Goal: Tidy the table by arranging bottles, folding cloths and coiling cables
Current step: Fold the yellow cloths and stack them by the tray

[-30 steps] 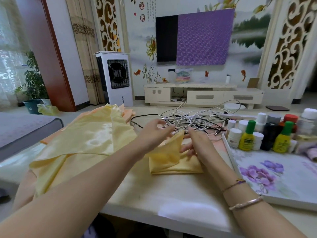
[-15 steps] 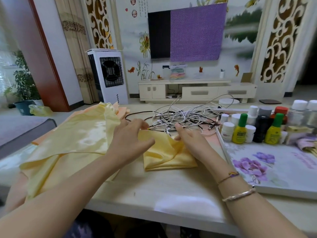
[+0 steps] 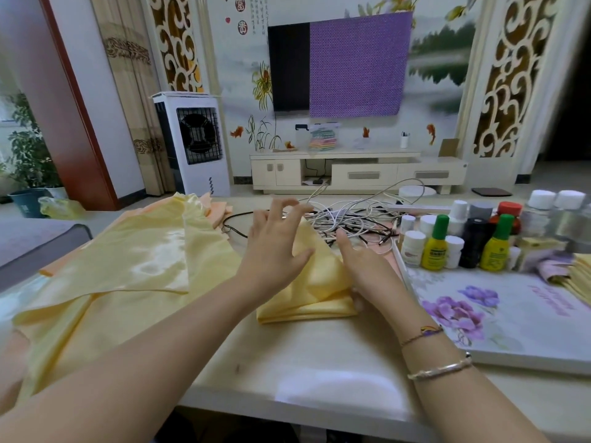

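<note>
A small folded yellow cloth (image 3: 315,282) lies on the table's middle. My left hand (image 3: 275,247) hovers over its left part with fingers spread and straight, the thumb touching the fabric. On the cloth's right side rests my right hand (image 3: 364,266), its fingers flat along the fold. A tangle of white and black cables (image 3: 348,219) sits just behind the cloth. Several bottles (image 3: 454,241), two of them yellow with green caps, stand grouped at the right.
A large loose yellow cloth (image 3: 128,276) covers the table's left over orange cloths (image 3: 217,207). A flower-printed board (image 3: 499,311) carries the bottles, with folded cloths (image 3: 575,276) at its far right. The table's front edge (image 3: 303,407) is near me.
My left hand let go of the cloth's raised corner and spread its fingers. The raised flap has come down onto the folded cloth under both hands.
</note>
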`<state>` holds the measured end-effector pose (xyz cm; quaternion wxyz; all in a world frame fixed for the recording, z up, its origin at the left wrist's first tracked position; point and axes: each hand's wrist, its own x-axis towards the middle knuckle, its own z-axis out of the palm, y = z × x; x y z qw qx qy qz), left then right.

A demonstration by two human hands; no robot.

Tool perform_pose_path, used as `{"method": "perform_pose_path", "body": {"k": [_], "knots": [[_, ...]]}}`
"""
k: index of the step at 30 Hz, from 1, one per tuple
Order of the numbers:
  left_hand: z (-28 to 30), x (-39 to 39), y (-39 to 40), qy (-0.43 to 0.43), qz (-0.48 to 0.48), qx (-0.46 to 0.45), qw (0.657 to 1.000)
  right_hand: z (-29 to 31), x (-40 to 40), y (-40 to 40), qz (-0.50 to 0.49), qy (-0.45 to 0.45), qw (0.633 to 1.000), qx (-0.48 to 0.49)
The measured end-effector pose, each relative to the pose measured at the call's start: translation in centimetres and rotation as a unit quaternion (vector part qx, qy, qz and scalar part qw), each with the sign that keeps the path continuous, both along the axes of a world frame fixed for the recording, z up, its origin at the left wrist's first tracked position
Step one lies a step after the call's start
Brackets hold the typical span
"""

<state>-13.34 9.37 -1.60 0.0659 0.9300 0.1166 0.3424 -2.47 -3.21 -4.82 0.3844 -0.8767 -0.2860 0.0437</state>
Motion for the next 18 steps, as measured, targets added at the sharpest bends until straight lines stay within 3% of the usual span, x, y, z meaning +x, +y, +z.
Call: {"method": "perform_pose_path", "body": {"k": [5,8,13,18], "knots": [[-2.1,-0.1,1.2,-0.034,-0.034,-0.119,0.992,0.3,0.0,-0.1,0.010,0.009,1.000,-0.002],[-2.8,-0.8,2.2,0.015,-0.035,-0.175,0.984,0.5,-0.3,-0.3,0.026,0.064,0.998,0.005],[-4.4,-1.8,2.3,0.154,-0.072,-0.146,0.974,-0.2,-0.2,-0.9,-0.007,0.009,0.998,-0.058],[-5.1,-1.5,2.4,0.248,-0.071,-0.118,0.959,-0.1,-0.5,-1.4,0.030,0.023,0.997,-0.073]]}}
